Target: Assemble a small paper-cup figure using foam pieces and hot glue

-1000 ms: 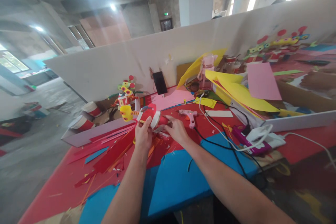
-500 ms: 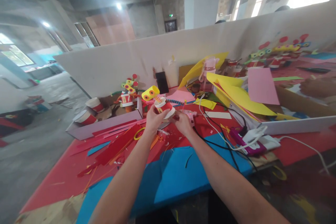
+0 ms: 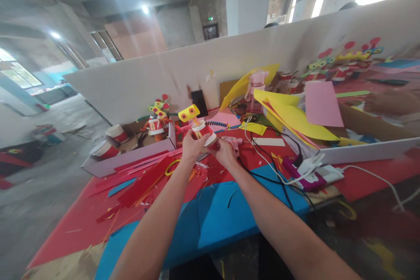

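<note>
A paper-cup figure [image 3: 200, 130] with a yellow tube head [image 3: 189, 113], two round eyes, a spring neck and folded-paper spring arms is held tilted over the table. My left hand [image 3: 192, 146] is closed around its left side, thumb on the cup. My right hand [image 3: 225, 152] is closed at the lower right of the cup, by its white rim and a red part under it; its fingertips are partly hidden. Just beyond my right hand lies a pink glue gun [image 3: 235, 141]. Yellow-handled scissors [image 3: 172, 167] lie left of my left hand.
A box [image 3: 131, 157] at left holds paper cups [image 3: 104, 150] and a similar figure [image 3: 156, 126]. Coloured paper strips [image 3: 144, 183] and blue sheets [image 3: 226, 210] cover the table. At right are a purple power strip [image 3: 303, 174], cables and a paper-filled box [image 3: 361, 157]. A person's hand [image 3: 382, 100] shows far right.
The cup figure has tipped slightly, and more of the red part by its lower rim shows near my right hand. Both hands stay on it. The view has shifted a little.
</note>
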Demonstrator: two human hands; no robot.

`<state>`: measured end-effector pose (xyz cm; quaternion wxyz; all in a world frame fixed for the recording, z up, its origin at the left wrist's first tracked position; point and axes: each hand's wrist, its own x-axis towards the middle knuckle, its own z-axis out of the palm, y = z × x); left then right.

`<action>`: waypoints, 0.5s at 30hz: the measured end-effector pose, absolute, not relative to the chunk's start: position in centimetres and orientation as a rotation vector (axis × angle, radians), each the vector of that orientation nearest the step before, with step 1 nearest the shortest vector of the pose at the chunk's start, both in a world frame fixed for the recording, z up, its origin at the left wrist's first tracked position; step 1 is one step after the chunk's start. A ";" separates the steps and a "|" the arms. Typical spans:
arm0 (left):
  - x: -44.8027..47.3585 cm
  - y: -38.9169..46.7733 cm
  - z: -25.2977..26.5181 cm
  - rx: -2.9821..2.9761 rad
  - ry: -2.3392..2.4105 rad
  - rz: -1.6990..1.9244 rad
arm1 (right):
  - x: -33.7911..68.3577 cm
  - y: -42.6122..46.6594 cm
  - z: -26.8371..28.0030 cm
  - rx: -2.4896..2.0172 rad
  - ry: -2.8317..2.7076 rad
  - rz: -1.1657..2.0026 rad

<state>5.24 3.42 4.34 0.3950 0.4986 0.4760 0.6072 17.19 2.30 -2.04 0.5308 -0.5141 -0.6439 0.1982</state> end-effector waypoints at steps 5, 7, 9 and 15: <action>5.5 3.2 4.8 1.388 1.315 1.480 | 17.2 2.7 -2.5 -1.170 -1.502 0.538; 5.6 3.2 5.3 1.422 1.340 1.468 | 17.1 3.0 -2.7 -1.124 -1.466 0.597; 5.5 3.4 5.8 1.445 1.345 1.462 | 17.0 3.4 -2.9 -1.076 -1.419 0.658; 5.5 4.4 6.0 1.403 1.312 1.449 | 16.8 3.8 -3.1 -1.043 -1.378 0.737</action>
